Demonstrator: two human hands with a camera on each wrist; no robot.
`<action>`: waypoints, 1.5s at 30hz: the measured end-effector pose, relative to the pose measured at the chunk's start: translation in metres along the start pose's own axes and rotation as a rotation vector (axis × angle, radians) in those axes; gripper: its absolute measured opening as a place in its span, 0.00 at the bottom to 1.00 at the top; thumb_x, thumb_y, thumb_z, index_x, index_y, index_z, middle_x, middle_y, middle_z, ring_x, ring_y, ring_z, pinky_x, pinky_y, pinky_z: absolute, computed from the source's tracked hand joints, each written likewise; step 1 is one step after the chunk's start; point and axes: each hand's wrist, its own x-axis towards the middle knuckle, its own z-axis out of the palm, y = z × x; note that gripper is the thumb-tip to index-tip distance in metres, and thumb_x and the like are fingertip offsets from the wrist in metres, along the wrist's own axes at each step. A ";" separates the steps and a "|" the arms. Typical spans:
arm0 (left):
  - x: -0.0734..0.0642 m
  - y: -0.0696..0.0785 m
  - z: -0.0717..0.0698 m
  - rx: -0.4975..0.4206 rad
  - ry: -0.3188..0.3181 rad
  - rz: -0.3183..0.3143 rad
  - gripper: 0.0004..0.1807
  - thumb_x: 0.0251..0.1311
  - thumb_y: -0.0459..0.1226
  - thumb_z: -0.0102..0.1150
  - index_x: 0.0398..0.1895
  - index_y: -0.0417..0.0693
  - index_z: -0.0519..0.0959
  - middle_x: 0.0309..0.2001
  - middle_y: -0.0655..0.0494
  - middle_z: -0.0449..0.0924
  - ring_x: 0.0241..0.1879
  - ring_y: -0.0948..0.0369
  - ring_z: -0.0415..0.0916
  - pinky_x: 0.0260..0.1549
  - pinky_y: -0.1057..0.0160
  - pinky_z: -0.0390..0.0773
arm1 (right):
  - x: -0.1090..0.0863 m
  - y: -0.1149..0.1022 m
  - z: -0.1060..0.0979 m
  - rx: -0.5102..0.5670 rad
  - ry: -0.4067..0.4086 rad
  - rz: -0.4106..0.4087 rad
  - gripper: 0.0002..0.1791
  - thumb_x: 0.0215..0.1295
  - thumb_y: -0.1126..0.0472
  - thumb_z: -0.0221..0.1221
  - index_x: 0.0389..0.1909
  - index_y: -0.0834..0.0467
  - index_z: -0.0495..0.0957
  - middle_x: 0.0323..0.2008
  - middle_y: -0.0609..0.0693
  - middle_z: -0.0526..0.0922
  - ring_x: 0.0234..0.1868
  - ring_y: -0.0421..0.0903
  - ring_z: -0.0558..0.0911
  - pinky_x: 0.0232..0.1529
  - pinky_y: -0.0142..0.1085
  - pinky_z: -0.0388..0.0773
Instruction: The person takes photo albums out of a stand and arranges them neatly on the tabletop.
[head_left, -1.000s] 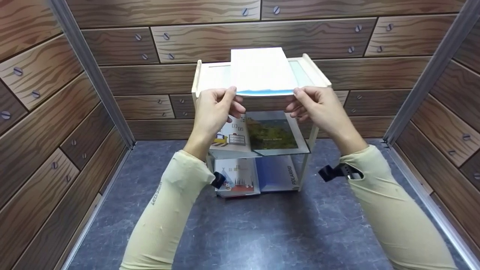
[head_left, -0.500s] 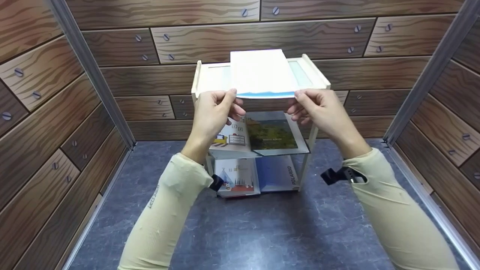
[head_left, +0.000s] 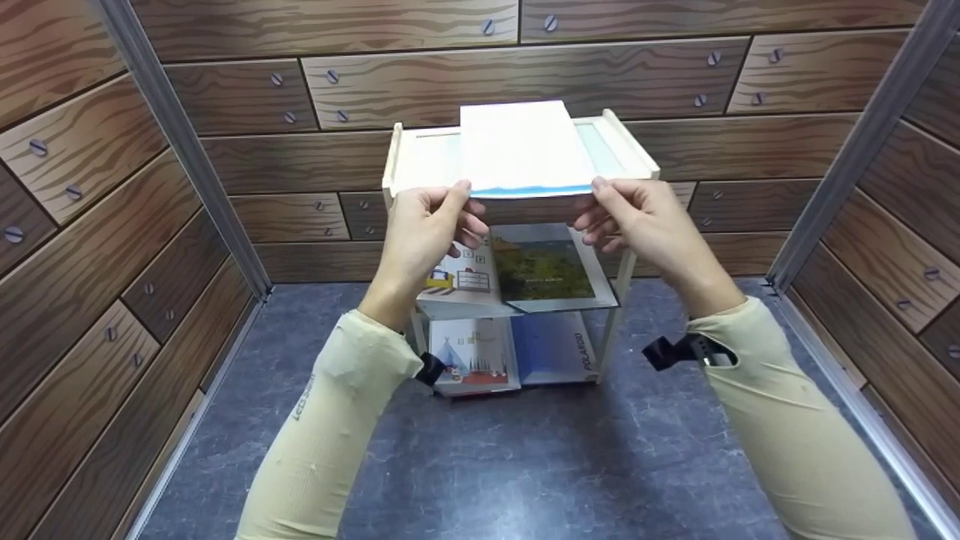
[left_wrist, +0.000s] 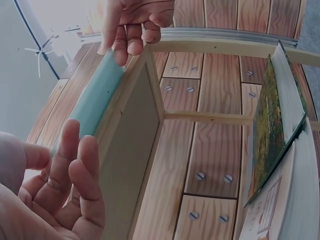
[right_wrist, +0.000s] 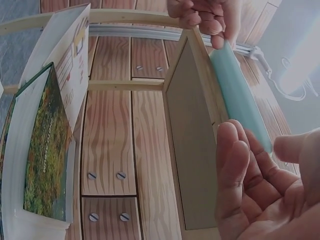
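Note:
A flat white rectangular piece (head_left: 529, 146), sheet-like from above, lies over the top board of a small pale wooden shelf rack (head_left: 637, 146). A blue strip runs along its near edge, and its underside (right_wrist: 242, 95) looks teal in the wrist views. My left hand (head_left: 427, 225) pinches the near left corner between thumb and index finger. At the near right corner my right hand (head_left: 637, 221) pinches it the same way. The remaining fingers of both hands curl loosely below the edge, which sticks out past the front of the top board (left_wrist: 132, 115).
On the middle shelf stand a photo album (head_left: 544, 266) with a landscape cover and a white illustrated book (head_left: 465, 274). The lower shelf holds another illustrated book (head_left: 472, 356) and a blue Polaroid album (head_left: 555, 349). Wood-patterned walls (head_left: 525, 82) surround the dark floor (head_left: 495, 465).
Both hands and the white piece have come slightly nearer and lower in the head view, while the rack shifts only a little. Both pinches stay the same.

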 end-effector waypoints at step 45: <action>-0.007 -0.001 -0.003 -0.125 -0.049 -0.096 0.19 0.82 0.46 0.56 0.43 0.41 0.88 0.26 0.56 0.89 0.22 0.62 0.85 0.20 0.68 0.79 | -0.007 -0.001 0.000 0.063 -0.010 0.039 0.20 0.86 0.47 0.52 0.47 0.59 0.83 0.30 0.42 0.90 0.28 0.39 0.88 0.27 0.31 0.85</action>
